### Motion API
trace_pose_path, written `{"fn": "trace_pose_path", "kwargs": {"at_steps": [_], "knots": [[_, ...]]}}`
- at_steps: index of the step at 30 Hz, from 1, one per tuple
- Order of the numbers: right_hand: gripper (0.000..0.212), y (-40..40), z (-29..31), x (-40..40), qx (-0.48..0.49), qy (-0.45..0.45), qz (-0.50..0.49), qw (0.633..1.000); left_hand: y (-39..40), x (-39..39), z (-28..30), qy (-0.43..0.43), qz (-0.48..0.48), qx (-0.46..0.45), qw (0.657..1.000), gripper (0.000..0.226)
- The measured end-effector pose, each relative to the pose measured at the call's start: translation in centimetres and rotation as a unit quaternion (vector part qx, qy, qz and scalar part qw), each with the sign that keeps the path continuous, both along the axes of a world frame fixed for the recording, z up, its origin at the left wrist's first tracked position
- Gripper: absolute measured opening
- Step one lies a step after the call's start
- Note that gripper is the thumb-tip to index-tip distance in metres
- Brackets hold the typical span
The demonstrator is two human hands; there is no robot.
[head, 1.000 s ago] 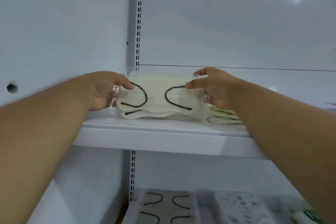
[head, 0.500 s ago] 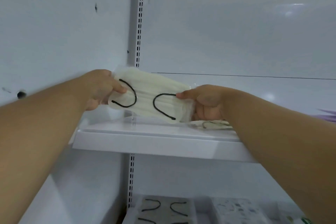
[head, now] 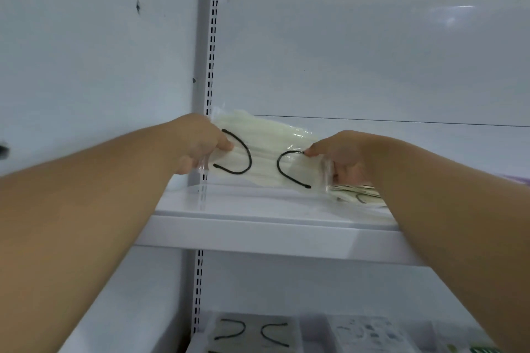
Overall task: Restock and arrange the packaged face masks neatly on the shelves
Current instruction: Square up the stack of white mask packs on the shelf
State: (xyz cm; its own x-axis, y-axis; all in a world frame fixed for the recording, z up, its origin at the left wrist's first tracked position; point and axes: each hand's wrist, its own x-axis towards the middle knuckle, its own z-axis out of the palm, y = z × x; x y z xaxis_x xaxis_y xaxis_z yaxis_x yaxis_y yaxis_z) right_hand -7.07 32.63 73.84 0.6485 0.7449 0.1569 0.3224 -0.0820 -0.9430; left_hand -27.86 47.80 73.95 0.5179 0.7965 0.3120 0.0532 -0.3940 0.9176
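my left hand [head: 198, 143] and right hand [head: 341, 153] pinch the two ends of one mask pack [head: 263, 152]. i hold it tilted above the shelf [head: 258, 226]

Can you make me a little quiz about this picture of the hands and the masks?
1. True or false: the mask pack is held by both hands.
2. What colour are the ear loops on that pack?
3. Where does another mask pack lie: A) on the shelf under the right hand, B) on the floor, C) on top of the left hand?

Key: 1 true; 2 black; 3 A.
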Motion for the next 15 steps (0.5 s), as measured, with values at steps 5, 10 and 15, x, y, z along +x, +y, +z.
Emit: {"fn": "trace_pose_path", "kwargs": {"at_steps": [5, 10, 15], "knots": [[0.020, 0.0, -0.4, -0.4, 0.082, -0.005, 0.040, 0.996, 0.4, -1.5, -1.0, -0.019, -0.032, -0.061, 0.997, 0.023], [0.031, -0.1, -0.9, -0.9, 0.055, -0.022, 0.045, 0.997, -0.2, -2.3, -2.0, -0.009, -0.041, -0.066, 0.997, 0.021], [0.024, -0.3, -1.1, -1.2, 0.059, 0.000, 0.071, 0.996, 0.2, -2.5, -2.3, 0.001, -0.047, -0.074, 0.996, 0.026]]}}
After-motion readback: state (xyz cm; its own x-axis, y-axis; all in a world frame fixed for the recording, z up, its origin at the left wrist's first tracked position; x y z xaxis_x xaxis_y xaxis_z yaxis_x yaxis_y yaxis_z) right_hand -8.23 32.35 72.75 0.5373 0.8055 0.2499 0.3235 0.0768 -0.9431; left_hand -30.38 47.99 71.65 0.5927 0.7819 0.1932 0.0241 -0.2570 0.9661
